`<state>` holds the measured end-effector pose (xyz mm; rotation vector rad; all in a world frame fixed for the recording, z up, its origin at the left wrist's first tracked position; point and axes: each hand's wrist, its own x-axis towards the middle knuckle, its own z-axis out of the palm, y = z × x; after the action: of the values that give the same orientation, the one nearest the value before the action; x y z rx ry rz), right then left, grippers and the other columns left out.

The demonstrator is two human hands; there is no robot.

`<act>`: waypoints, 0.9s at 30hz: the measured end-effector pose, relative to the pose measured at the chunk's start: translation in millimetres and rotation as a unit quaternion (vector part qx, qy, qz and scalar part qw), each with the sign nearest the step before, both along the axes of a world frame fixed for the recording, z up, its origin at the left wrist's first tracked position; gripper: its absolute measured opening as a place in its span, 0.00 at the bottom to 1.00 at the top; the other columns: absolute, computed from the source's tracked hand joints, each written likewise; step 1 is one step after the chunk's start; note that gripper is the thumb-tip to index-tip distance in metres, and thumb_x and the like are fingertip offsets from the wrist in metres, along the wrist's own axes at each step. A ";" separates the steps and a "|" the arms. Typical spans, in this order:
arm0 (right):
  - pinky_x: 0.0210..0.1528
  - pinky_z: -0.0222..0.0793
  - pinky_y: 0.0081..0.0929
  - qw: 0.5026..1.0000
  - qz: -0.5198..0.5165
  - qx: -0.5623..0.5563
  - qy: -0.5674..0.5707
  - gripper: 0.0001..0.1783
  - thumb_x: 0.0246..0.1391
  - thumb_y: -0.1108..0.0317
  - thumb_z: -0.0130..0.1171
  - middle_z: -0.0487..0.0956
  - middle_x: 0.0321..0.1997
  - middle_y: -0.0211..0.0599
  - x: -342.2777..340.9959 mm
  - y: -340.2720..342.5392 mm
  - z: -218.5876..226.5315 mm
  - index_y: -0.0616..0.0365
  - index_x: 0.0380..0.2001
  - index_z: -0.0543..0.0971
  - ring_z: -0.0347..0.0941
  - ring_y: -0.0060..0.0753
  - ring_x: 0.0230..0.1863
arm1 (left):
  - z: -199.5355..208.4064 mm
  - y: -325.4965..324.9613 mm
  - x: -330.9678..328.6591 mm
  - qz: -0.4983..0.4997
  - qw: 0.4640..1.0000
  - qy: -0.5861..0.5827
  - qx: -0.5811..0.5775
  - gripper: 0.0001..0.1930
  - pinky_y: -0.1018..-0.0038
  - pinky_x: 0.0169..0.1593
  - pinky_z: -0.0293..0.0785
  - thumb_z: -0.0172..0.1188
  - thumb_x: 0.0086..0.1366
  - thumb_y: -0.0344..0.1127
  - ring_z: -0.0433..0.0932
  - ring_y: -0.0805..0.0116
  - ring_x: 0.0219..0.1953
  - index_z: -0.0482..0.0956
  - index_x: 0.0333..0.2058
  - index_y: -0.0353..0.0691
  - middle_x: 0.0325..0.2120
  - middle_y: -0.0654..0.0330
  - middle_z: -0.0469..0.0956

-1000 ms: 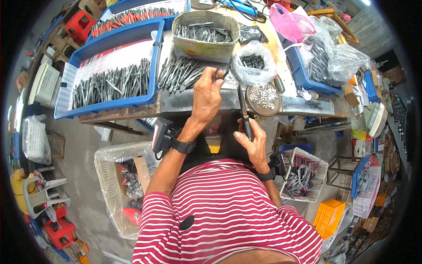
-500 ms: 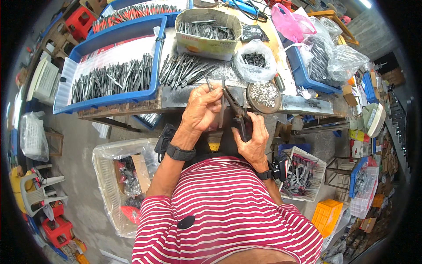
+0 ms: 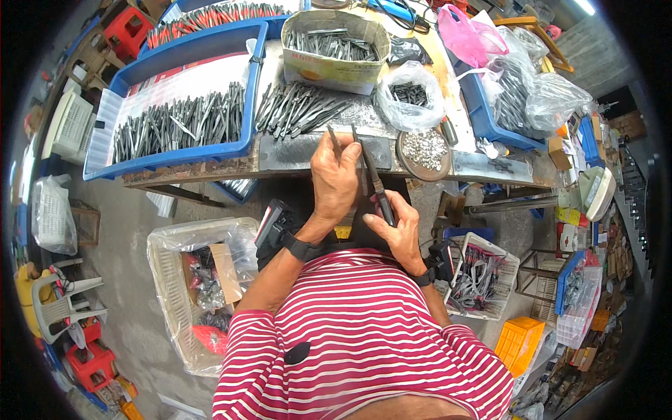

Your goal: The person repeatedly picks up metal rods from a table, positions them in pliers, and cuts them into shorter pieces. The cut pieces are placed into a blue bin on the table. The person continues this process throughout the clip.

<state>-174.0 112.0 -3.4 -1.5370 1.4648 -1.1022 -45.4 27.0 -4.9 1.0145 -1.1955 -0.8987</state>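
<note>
My left hand [image 3: 334, 183] is closed over the bench's front edge, fingers pinched round a slim dark metal strip [image 3: 332, 131] whose tip sticks out past them. Its kind is hard to make out. In my right hand [image 3: 400, 234] are long, dark pliers [image 3: 374, 175], their black handles against my palm and their narrow end pointing away from me, close beside the left fingers. Just beyond lies a heap of slim black and silver metal pieces [image 3: 297, 110]. To the right stands a round dish [image 3: 424, 176] of small shiny parts [image 3: 423, 150].
A blue tray [image 3: 168, 166] with many slim metal pieces stands at left. A cut-open carton [image 3: 329, 72] and a clear bag of small black parts [image 3: 409, 119] sit further back. Another blue tray [image 3: 483, 115] holds bagged pieces at right. White crates [image 3: 168, 301] flank me below.
My left hand has turned, its back now more toward me. The pliers' handles, which looked spread before, now lie closer together, and my right hand has shifted slightly down.
</note>
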 end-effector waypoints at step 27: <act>0.25 0.56 0.18 0.912 0.050 0.204 -0.351 0.20 0.52 0.60 0.57 0.67 0.23 0.27 -15.0 1.7 -3.5 0.66 0.41 0.73 0.59 0.18 0.23 | 9.6 -86.4 29.9 0.080 0.888 -0.449 -0.059 0.06 0.54 0.34 0.69 0.52 0.58 0.24 0.75 0.45 0.30 0.69 0.35 0.35 0.27 0.45 0.75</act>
<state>-189.0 113.7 -6.9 -0.7829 1.0091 -1.0488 -15.5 -59.4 4.7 1.4660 -1.8618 -0.1759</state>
